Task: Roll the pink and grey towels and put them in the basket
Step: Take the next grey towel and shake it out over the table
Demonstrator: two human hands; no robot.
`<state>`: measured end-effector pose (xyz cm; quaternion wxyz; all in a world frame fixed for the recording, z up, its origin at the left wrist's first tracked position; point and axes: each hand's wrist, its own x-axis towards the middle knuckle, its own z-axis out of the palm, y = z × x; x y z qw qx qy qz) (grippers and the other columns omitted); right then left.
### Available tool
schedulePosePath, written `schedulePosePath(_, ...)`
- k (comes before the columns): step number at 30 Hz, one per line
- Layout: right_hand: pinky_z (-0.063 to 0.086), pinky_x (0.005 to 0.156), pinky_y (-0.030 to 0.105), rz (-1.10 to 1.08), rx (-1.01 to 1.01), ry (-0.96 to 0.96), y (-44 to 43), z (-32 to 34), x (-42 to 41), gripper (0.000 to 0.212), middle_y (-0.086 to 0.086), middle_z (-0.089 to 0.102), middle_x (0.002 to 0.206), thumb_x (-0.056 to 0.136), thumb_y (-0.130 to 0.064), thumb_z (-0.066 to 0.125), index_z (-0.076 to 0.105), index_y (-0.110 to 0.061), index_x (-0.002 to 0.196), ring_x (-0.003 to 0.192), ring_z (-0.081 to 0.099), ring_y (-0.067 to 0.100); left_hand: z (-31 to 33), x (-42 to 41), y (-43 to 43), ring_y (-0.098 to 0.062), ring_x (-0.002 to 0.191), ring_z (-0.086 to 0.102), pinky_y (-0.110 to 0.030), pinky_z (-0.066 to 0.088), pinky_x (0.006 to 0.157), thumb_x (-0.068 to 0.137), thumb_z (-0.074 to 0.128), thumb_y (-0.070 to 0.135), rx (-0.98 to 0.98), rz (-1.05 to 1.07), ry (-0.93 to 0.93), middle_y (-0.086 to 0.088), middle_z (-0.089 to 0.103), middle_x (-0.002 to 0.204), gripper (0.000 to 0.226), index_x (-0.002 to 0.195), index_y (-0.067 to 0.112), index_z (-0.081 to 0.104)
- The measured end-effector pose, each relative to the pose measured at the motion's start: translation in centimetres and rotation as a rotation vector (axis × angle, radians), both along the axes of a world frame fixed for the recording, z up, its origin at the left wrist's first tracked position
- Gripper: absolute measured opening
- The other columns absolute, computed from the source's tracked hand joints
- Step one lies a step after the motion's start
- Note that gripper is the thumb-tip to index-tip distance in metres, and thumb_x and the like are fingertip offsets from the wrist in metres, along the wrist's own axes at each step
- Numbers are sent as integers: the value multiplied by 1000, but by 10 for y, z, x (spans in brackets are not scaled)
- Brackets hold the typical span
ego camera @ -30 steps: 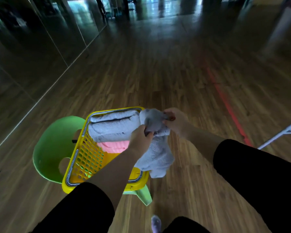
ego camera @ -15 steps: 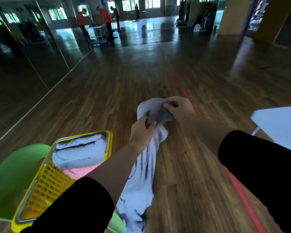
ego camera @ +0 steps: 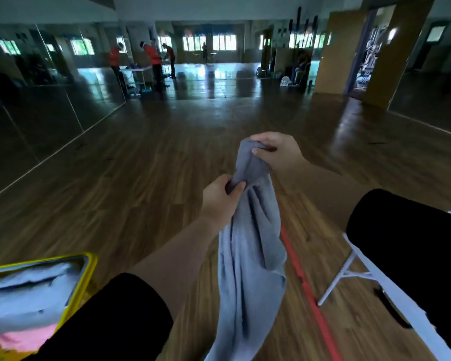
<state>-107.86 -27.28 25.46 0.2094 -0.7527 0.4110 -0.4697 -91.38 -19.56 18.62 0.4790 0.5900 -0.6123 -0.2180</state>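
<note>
- A grey towel [ego camera: 250, 256] is held up in front of the person by both hands, above the wooden floor [ego camera: 141, 178].
- The left hand [ego camera: 220, 201] is clenched round a bunched part of the cloth, low and near the body, with the thumb laid across the fabric.
- The right hand [ego camera: 276, 152] is raised higher and farther out, and the top end of the towel is pinched between its thumb and fingers.
- Between the two hands the cloth is gathered into a narrow band. Below the left hand it hangs loose in long folds, down to the bottom edge of the view.
- The yellow basket [ego camera: 90, 259] is seen at the lower left, well apart from the hanging towel. It is cut off by the frame and partly hidden by the left black sleeve [ego camera: 110, 321].
- A rolled grey towel [ego camera: 24, 290] is laid inside the basket, with a pink towel [ego camera: 21, 338] showing at its near side. Whether the pink one lies under or beside it cannot be told, as this corner is blurred.
- A white folding surface [ego camera: 406, 300] is seen at the lower right, partly covered by the right black sleeve [ego camera: 414, 243].
- A red line [ego camera: 310, 293] is marked along the floor between the hanging towel and the surface.
- A mirrored wall [ego camera: 37, 105] is set along the left, and people in orange tops [ego camera: 151, 54] are seen far at the back.
</note>
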Motion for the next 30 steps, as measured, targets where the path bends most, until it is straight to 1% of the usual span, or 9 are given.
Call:
schedulePosePath(5, 50, 90, 17, 39, -20, -4, -56, 25, -11, 25, 2, 69, 110, 88, -6, 66, 70, -7, 113, 101, 64, 8, 19, -11, -66, 2, 81, 59, -9, 41, 64, 93, 58, 31, -31, 9, 3, 18, 63, 87, 10, 100, 27, 64)
schedulePosePath(9, 46, 81, 7, 45, -17, 17, -103, 41, -10, 19, -4, 69, 100, 87, -5, 67, 69, -9, 106, 89, 62, -8, 35, -3, -123, 10, 75, 58, -7, 46, 65, 93, 60, 26, -95, 66, 24, 16, 62, 87, 9, 100, 23, 64)
schedulePosePath(12, 42, 74, 5, 15, -29, 64, -139, 45, -12, 15, -3, 70, 96, 86, -7, 68, 68, -13, 100, 79, 59, -16, 51, 7, -167, 11, 69, 56, -1, 40, 63, 92, 62, 20, -164, 58, 43, 14, 62, 85, 8, 99, 21, 64)
schedulePosePath(16, 49, 82, 25, 13, -26, 112, -180, 49, -14, 15, 1, 69, 97, 86, -6, 68, 67, -15, 99, 90, 65, 9, 67, 18, -229, -8, 99, 62, -20, 45, 91, 90, 64, 20, -204, -63, -62, 3, 66, 109, 26, 116, 16, 63)
schedulePosePath(19, 50, 85, 29, 31, -20, 110, -206, 47, -17, 15, 7, 70, 100, 87, -5, 67, 68, -9, 102, 94, 66, 18, 77, 15, -263, -13, 113, 59, -25, 43, 99, 92, 62, 20, -235, -179, -169, -4, 62, 124, 38, 128, 11, 57)
schedulePosePath(21, 50, 83, 23, 51, -14, 109, -222, 42, -19, 15, 8, 71, 100, 87, -4, 67, 67, -9, 101, 90, 66, 9, 80, 12, -282, -16, 111, 59, -24, 42, 96, 93, 61, 21, -268, -223, -268, -4, 65, 119, 31, 122, 9, 61)
schedulePosePath(24, 49, 78, 11, 71, 14, 96, -248, 35, -24, 15, 6, 69, 97, 86, -2, 68, 65, -8, 99, 79, 63, -8, 79, 7, -307, -18, 91, 61, -23, 39, 75, 93, 60, 23, -226, -243, -302, 0, 65, 93, 13, 99, 11, 62)
schedulePosePath(27, 49, 77, 15, 43, 45, 82, -275, 32, -30, 16, 4, 70, 93, 84, -9, 73, 65, -13, 96, 79, 65, -2, 78, 2, -328, -16, 79, 53, -21, 31, 67, 94, 59, 19, -237, -193, -255, 0, 59, 82, 11, 88, 10, 57)
schedulePosePath(30, 45, 68, 13, 3, 101, 228, -303, 31, -41, 11, -7, 67, 80, 86, -28, 71, 67, -20, 93, 66, 59, -5, 86, -7, -353, -18, 79, 50, -24, 31, 68, 95, 54, 14, -252, -108, -175, -4, 55, 82, 11, 90, 5, 55)
